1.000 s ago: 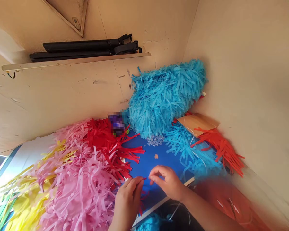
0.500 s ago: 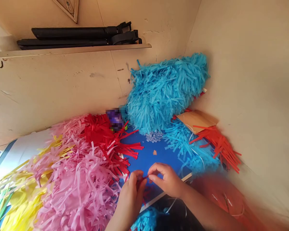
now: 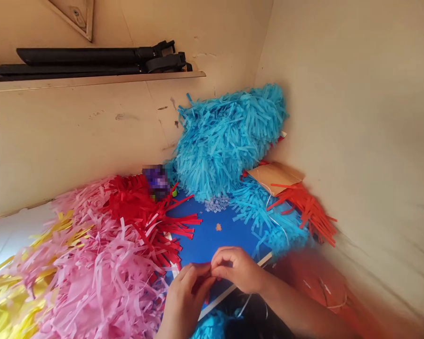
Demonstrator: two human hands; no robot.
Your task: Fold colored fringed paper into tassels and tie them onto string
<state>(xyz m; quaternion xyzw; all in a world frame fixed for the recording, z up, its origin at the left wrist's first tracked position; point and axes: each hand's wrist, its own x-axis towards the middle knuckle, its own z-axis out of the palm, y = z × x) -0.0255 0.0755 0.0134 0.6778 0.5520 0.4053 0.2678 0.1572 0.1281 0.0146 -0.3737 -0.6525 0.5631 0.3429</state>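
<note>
At the near edge of the blue tabletop, my left hand and my right hand meet fingertip to fingertip. Both are closed in a pinch on a thin red paper strip, mostly hidden by the fingers; a bit of it hangs below my left hand. Red paper fringe and a big heap of pink paper fringe lie left of my left hand. Blue paper fringe shows below my hands at the bottom edge.
A large blue fringe bundle leans in the corner. Small clear pieces lie before it. To the right are brown paper, orange-red fringe and white string. Black folded stands rest on a shelf.
My view has shifted, so the surroundings sit further left and slightly lower in the picture. My fingertips have come closer together, and less of the red strip shows between them.
</note>
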